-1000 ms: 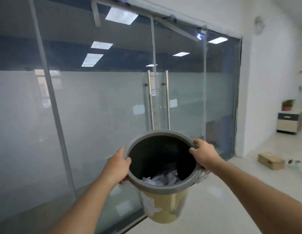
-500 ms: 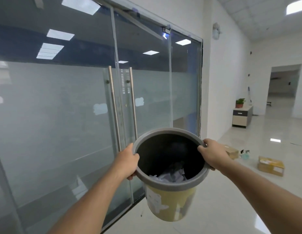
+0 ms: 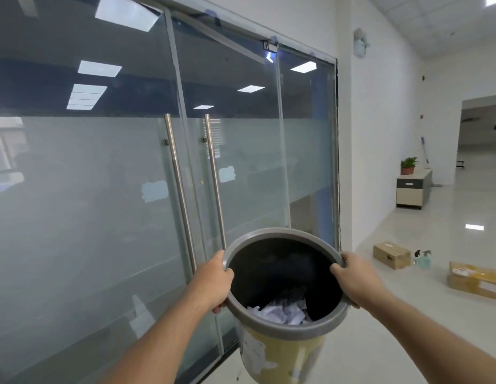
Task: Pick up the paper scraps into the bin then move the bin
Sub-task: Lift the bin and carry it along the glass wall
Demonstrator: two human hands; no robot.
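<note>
1. The bin (image 3: 282,353), yellow-walled with a grey rim and a dark inside, is held up in the air in front of the person, clear of the floor (image 3: 407,328) and tilted so its mouth faces the camera
2. The left hand (image 3: 213,281) is closed on the rim's left side, thumb over the top edge and fingers curled beneath
3. The right hand (image 3: 354,278) is closed on the rim's right side in the same way, thumb lying along the inner edge
4. Crumpled white paper scraps (image 3: 280,311) lie in the bottom of the bin, against the wall nearest the camera
5. Behind the bin stands a frosted glass door (image 3: 130,203) with two upright metal handles (image 3: 180,195), just left of the bin's line
6. On the floor to the right, well apart from the bin, lie two cardboard boxes (image 3: 392,254) and a spray bottle (image 3: 424,259) between them
7. Farther off, a low cabinet (image 3: 413,189) stands against the white wall with a potted plant (image 3: 408,165) on top
</note>
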